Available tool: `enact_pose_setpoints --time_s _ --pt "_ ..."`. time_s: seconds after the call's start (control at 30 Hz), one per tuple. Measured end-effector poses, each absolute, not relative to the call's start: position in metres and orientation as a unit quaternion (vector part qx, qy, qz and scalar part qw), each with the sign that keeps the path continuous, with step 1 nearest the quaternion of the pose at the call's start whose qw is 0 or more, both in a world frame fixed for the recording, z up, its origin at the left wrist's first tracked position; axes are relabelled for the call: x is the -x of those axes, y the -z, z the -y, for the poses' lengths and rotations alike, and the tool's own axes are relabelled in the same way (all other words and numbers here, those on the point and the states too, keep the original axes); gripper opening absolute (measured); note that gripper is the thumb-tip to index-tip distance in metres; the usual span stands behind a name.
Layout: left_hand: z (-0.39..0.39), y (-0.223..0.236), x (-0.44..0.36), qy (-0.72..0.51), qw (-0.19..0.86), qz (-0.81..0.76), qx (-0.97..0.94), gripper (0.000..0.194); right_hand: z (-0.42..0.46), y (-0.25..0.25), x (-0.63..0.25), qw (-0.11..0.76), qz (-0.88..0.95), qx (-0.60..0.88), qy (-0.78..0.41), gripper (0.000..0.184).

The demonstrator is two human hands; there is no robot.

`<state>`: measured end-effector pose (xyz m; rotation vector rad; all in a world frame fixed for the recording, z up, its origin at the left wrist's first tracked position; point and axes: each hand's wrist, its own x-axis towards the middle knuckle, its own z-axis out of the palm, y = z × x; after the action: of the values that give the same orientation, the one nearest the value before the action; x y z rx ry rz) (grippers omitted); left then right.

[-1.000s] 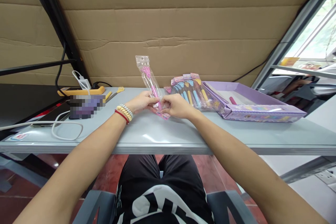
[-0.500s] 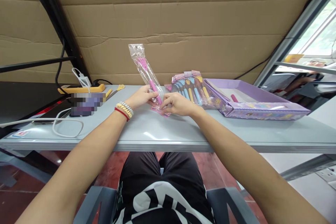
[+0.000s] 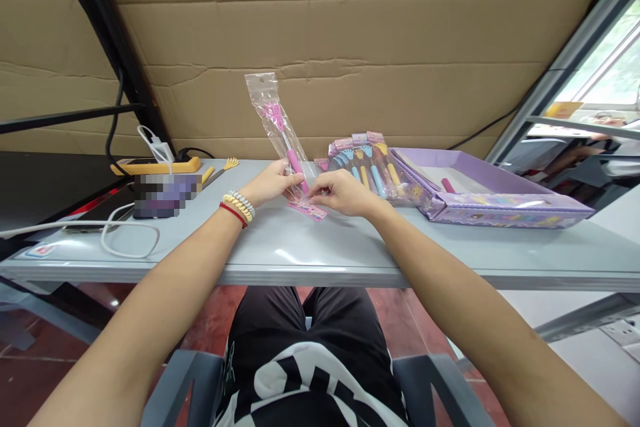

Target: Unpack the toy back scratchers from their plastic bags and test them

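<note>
A pink hand-shaped back scratcher leans upright inside a clear plastic bag, claw end up. My left hand is closed around the bag and the scratcher's handle. With fingertips pinched together, my right hand is at the bag's lower end; exactly what lies between the fingers is hard to see. Just below the fingers, a pink printed card shows near the tabletop. To the right of my right hand lie several bagged back scratchers, blue and yellow, with pink card tops.
A purple open box stands on the right with a pink handle inside. On the left lie a yellow back scratcher, a yellow power strip, and a white cable. Cardboard walls the back of the grey table.
The bagged pink scratcher has risen slightly in view. My right fingers have shifted a little, and more of the pink card shows below them.
</note>
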<state>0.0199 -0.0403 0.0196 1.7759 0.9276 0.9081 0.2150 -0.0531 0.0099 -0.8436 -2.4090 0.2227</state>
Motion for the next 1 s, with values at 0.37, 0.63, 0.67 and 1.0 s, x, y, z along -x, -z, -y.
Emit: enact_pose_setpoints --time_s 0.37,0.63,0.67,1.0 --pt "0.0432 -0.0187 -0.0207 -0.326 0.507 -0.318 -0.732 0.038 0.0561 -0.0083 -0.2090 0.359 0.844 0.370 -0.147 0.022" --pt "0.0378 -0.0146 -0.0147 -0.323 0.528 -0.285 -0.732 0.056 0.0545 -0.0091 -0.2124 0.386 0.820 0.398 -0.141 0.039" --pt "0.0380 -0.0150 -0.0144 -0.325 0.534 -0.281 -0.728 0.057 0.0537 -0.0088 -0.2130 0.393 0.813 0.404 -0.146 0.047" --pt "0.0407 -0.0171 -0.0174 -0.337 0.567 -0.270 -0.702 0.043 0.0502 -0.0106 -0.2129 0.375 0.762 0.398 -0.346 0.029"
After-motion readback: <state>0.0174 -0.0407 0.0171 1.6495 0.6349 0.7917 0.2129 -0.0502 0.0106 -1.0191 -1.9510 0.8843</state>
